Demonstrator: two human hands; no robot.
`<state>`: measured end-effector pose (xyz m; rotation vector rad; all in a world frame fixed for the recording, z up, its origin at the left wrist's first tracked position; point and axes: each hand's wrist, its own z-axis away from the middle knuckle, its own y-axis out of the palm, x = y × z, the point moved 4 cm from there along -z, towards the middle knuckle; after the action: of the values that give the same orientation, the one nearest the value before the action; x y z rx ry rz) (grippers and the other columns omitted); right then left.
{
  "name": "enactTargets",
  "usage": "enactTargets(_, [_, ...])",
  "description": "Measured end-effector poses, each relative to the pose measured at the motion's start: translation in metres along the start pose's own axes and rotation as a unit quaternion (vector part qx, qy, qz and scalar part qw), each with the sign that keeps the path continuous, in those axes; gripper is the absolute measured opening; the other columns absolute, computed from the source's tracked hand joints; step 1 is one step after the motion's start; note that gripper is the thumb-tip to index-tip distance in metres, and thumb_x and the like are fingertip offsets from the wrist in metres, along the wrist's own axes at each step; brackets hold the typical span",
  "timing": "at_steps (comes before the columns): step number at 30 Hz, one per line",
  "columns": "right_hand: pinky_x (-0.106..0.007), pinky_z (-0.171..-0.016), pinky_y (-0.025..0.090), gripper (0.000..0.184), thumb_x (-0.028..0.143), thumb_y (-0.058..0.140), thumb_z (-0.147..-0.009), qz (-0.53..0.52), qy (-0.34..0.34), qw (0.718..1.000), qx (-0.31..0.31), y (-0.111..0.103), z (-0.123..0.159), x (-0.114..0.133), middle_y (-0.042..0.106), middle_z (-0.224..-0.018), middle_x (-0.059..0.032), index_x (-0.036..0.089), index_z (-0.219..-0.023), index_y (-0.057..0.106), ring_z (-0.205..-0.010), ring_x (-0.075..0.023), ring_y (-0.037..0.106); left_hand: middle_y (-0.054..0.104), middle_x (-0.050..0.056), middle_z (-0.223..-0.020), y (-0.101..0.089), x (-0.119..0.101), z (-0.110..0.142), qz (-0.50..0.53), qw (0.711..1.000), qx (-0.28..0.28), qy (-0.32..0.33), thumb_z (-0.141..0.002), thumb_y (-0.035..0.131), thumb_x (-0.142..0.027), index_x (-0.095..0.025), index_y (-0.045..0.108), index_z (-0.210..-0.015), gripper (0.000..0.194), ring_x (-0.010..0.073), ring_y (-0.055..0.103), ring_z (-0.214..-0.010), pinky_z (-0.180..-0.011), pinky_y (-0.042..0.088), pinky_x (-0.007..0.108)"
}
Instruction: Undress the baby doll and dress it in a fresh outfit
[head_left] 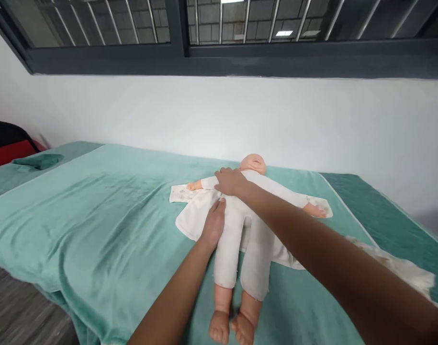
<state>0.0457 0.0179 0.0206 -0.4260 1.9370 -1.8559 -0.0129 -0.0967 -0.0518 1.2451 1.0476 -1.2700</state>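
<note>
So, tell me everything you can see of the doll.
The doll has a soft-looking white body and limbs, with plastic-looking head, hands and feet. It lies on its back on a spread white shirt over a green blanket, arms out over the sleeves, feet toward the camera. The right grip rests on its upper body; the left grip is at its hip.

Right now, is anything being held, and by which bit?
The left hand touches the doll at its hip; the right hand lies on its upper body. Whether either grips, I can't tell.
</note>
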Motion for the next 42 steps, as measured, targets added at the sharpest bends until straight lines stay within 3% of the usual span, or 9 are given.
enactTargets(3, [-0.049,-0.092,0.046,0.031,0.035,0.063,-0.089,-0.004,-0.005,1.0,0.03,0.016,-0.02,0.011,0.067,-0.119,-0.016,0.018,-0.115,0.063,-0.111,-0.0352,0.06,0.07,0.01,-0.093,-0.008,0.002,-0.002,-0.085,0.991,-0.102,0.023,-0.099,0.039,-0.052,-0.02,0.065,-0.092,0.041,0.0233,0.065,-0.09,-0.087,0.052,0.038])
enactTargets(6, [-0.046,-0.089,0.047,0.033,0.039,0.067,-0.087,-0.005,-0.007,0.999,0.037,0.016,-0.024,0.008,0.069,-0.115,-0.0135,0.019,-0.113,0.063,-0.108,-0.0336,0.063,0.07,0.008,-0.092,-0.013,0.002,-0.009,-0.206,0.963,-0.144,0.094,-0.1,0.036,-0.038,-0.021,0.065,-0.094,0.034,0.0233,0.064,-0.089,-0.085,0.051,0.039])
enactTargets(10, [-0.041,-0.086,0.045,0.032,0.041,0.059,-0.093,-0.009,-0.002,1.0,0.002,0.002,-0.008,-0.006,0.068,-0.122,-0.0127,0.021,-0.118,0.059,-0.111,-0.0317,0.062,0.067,0.013,-0.123,-0.02,-0.007,-0.023,-0.45,0.852,-0.163,0.213,-0.093,0.043,-0.015,-0.018,0.066,-0.115,0.032,0.0281,0.058,-0.117,-0.101,0.046,0.043])
enactTargets(12, [-0.04,-0.083,0.045,0.034,0.045,0.054,-0.096,-0.015,0.001,1.0,-0.016,-0.003,0.003,-0.014,0.067,-0.123,-0.0123,0.021,-0.121,0.058,-0.109,-0.0308,0.062,0.064,0.015,-0.13,-0.031,-0.009,-0.033,-0.534,0.798,-0.191,0.201,-0.091,0.049,-0.016,-0.018,0.065,-0.118,0.032,0.033,0.053,-0.125,-0.103,0.043,0.049])
enactTargets(14, [-0.038,-0.081,0.044,0.036,0.048,0.052,-0.097,-0.022,-0.001,0.999,-0.028,-0.005,0.013,-0.018,0.068,-0.121,-0.0106,0.022,-0.121,0.057,-0.105,-0.0295,0.063,0.065,0.017,-0.127,-0.048,-0.009,-0.043,-0.554,0.784,-0.239,0.147,-0.09,0.053,-0.022,-0.017,0.066,-0.115,0.028,0.0367,0.052,-0.123,-0.1,0.043,0.052])
enactTargets(19, [-0.038,-0.079,0.042,0.046,0.063,0.043,-0.098,-0.026,-0.033,0.998,-0.049,-0.004,0.026,-0.017,0.07,-0.108,-0.0096,0.023,-0.11,0.062,-0.096,-0.0283,0.063,0.072,0.012,-0.091,-0.088,0.001,-0.06,-0.357,0.887,-0.281,0.085,-0.081,0.062,-0.025,-0.019,0.066,-0.079,0.008,0.0315,0.061,-0.098,-0.085,0.044,0.042])
enactTargets(22, [-0.038,-0.079,0.04,0.057,0.07,0.035,-0.097,-0.011,-0.033,0.998,-0.047,-0.004,0.028,-0.014,0.071,-0.102,-0.0108,0.022,-0.103,0.065,-0.094,-0.0288,0.063,0.069,0.006,-0.079,-0.099,0.005,-0.063,-0.254,0.918,-0.287,0.097,-0.078,0.059,-0.026,-0.019,0.062,-0.073,0.009,0.0226,0.06,-0.08,-0.072,0.042,0.033])
enactTargets(33, [-0.04,-0.079,0.039,0.068,0.074,0.025,-0.096,0.006,-0.016,1.0,-0.012,0.001,0.028,-0.017,0.072,-0.095,-0.0119,0.022,-0.095,0.069,-0.089,-0.0294,0.064,0.057,-0.002,-0.066,-0.112,0.009,-0.063,-0.009,0.949,-0.295,0.108,-0.066,0.06,-0.027,-0.019,0.058,-0.07,0.01,0.012,0.051,-0.062,-0.061,0.042,0.026])
enactTargets(42, [-0.042,-0.084,0.038,0.067,0.07,0.027,-0.098,0.031,0.0,0.999,0.009,0.007,0.024,-0.01,0.073,-0.102,-0.0154,0.02,-0.1,0.071,-0.098,-0.0314,0.063,0.052,-0.005,-0.066,-0.104,0.005,-0.054,-0.041,0.917,-0.367,0.151,-0.069,0.064,-0.02,-0.021,0.057,-0.074,0.009,0.0112,0.046,-0.064,-0.062,0.036,0.025])
